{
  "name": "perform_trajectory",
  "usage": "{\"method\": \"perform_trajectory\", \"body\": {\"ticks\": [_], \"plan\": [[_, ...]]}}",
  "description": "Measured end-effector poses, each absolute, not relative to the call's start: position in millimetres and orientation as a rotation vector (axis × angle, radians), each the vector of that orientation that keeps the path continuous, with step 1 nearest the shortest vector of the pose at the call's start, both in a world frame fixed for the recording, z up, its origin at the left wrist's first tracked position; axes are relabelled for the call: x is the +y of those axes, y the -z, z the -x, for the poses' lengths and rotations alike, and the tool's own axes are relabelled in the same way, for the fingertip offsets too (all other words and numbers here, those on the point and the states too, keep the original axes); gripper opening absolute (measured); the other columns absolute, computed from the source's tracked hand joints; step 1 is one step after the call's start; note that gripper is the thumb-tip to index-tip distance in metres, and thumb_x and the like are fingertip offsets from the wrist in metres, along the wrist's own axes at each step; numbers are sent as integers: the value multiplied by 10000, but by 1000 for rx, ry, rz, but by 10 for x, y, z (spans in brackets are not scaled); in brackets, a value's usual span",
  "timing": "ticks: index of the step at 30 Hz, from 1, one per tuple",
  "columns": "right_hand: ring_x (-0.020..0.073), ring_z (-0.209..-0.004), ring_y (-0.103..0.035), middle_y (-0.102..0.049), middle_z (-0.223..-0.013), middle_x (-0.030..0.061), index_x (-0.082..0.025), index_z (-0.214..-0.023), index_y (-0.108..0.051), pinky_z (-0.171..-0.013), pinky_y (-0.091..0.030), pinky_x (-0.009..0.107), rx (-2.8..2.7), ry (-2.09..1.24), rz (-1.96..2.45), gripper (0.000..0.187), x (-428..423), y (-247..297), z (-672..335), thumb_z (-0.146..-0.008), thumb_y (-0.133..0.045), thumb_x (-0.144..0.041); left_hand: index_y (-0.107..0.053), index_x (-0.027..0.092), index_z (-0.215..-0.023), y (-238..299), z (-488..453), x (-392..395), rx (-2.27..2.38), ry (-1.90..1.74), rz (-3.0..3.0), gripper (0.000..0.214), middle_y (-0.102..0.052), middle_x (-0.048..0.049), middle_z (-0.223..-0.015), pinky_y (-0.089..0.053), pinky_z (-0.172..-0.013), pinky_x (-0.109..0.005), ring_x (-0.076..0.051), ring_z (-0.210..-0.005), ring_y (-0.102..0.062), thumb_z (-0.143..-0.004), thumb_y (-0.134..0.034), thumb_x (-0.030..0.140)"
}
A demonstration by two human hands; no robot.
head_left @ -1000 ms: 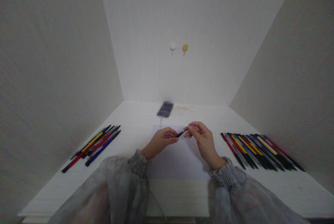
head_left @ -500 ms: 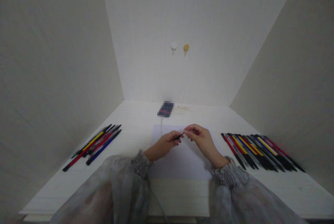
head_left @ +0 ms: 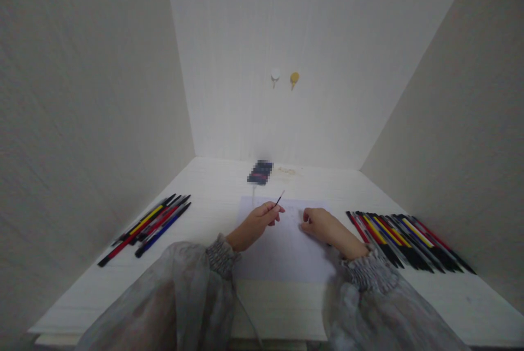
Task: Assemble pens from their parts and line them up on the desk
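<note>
My left hand (head_left: 258, 224) is closed in a pinch over the white paper (head_left: 282, 263). Between its thumb and fingers is a thin pen refill (head_left: 279, 197), slanting up to the right, dark along its length with a pale upper end. My right hand (head_left: 321, 224) is curled over the right part of the paper, apart from the left one. Its fingertips are tucked under, so what they hold, if anything, is hidden. A small dark bit (head_left: 329, 244) shows beneath that hand's wrist side.
Several pens (head_left: 153, 220) lie loosely at the left. A long row of pens (head_left: 405, 239) lies at the right. At the back is a blurred dark device (head_left: 260, 172) with a pale cable (head_left: 253, 194). Two hooks (head_left: 295, 77) are on the back wall, and side walls enclose the table.
My hands have come apart; the right has moved right and down and curled. The refill in my left hand now points more steeply upward, showing its pale end.
</note>
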State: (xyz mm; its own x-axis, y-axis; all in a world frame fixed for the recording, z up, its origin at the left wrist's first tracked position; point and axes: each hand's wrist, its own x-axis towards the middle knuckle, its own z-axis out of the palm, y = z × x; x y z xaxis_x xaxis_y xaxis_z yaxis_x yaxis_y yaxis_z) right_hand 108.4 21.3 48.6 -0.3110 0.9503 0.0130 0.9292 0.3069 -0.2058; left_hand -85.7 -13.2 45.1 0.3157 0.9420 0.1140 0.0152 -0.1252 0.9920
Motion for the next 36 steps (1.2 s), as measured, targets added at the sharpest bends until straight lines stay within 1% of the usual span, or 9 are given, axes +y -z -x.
{"method": "perform_trajectory", "body": {"ticks": [5, 10, 12, 15, 18, 20, 28, 31, 36], "plan": [[194, -666, -560, -618, -763, 124, -125, -749, -594, -532, -326, 254, -2549, -102, 1776, 156, 206, -387, -1052, -648, -477, -138, -529, 139, -815, -494, 856, -143, 994, -1015, -1483, 225, -466, 18, -631, -311, -547, -215, -82, -555, -378, -726, -489, 341], [163, -609, -531, -595, -658, 88, -130, -662, -575, -519, -316, 242, -2505, -121, 1648, 101, 193, -426, -1029, -625, -484, -109, -522, 130, -744, -435, 866, -107, 1046, -983, -1487, 220, -462, 30, -548, -259, -459, -203, -65, -467, -343, -710, -501, 347], [134, -570, -508, -579, -612, 50, -144, -632, -559, -511, -320, 227, -2432, -248, 1481, 69, 166, -466, -984, -627, -497, -116, -516, 135, -719, -410, 865, -97, 1038, -979, -1479, 224, -474, 30, -541, -250, -447, -199, -60, -452, -341, -701, -510, 358], [91, -497, -462, -534, -552, -8, -159, -659, -538, -468, -324, 197, -2240, -607, 1200, 38, 100, -509, -890, -672, -506, -176, -507, 139, -696, -395, 857, -98, 1031, -975, -1465, 240, -495, 28, -548, -250, -439, -196, -55, -442, -341, -679, -535, 377], [73, -452, -438, -499, -512, -36, -162, -722, -529, -431, -326, 182, -2040, -902, 1055, 110, 22, -515, -802, -701, -524, -269, -512, 135, -699, -400, 852, -111, 982, -975, -1437, 269, -515, 17, -572, -258, -441, -198, -53, -443, -341, -685, -526, 403], [74, -456, -448, -509, -513, -33, -161, -729, -534, -437, -341, 185, -1986, -957, 1017, 153, -21, -511, -759, -703, -538, -311, -514, 134, -698, -405, 855, -119, 927, -974, -1412, 281, -531, 7, -593, -260, -443, -201, -52, -445, -346, -697, -509, 415], [91, -549, -468, -550, -651, 12, -171, -730, -567, -514, -381, 211, -2062, -734, 892, 142, -74, -537, -731, -725, -526, -306, -531, 131, -672, -376, 892, -108, 843, -997, -1386, 262, -422, 51, -460, -241, -427, -196, -47, -418, -329, -705, -526, 391], [98, -566, -472, -539, -664, 13, -179, -723, -561, -526, -381, 216, -2064, -670, 873, 131, -80, -545, -734, -733, -519, -302, -549, 129, -729, -368, 902, -99, 809, -1027, -1384, 243, -481, 31, -528, -243, -431, -194, -42, -434, -326, -695, -547, 369], [99, -535, -459, -522, -592, -7, -181, -715, -537, -507, -361, 214, -1973, -599, 973, 133, -50, -487, -716, -733, -525, -313, -563, 138, -930, -380, 912, -103, 820, -1015, -1415, 301, -552, -1, -648, -238, -438, -194, -39, -450, -310, -712, -531, 343]]}}
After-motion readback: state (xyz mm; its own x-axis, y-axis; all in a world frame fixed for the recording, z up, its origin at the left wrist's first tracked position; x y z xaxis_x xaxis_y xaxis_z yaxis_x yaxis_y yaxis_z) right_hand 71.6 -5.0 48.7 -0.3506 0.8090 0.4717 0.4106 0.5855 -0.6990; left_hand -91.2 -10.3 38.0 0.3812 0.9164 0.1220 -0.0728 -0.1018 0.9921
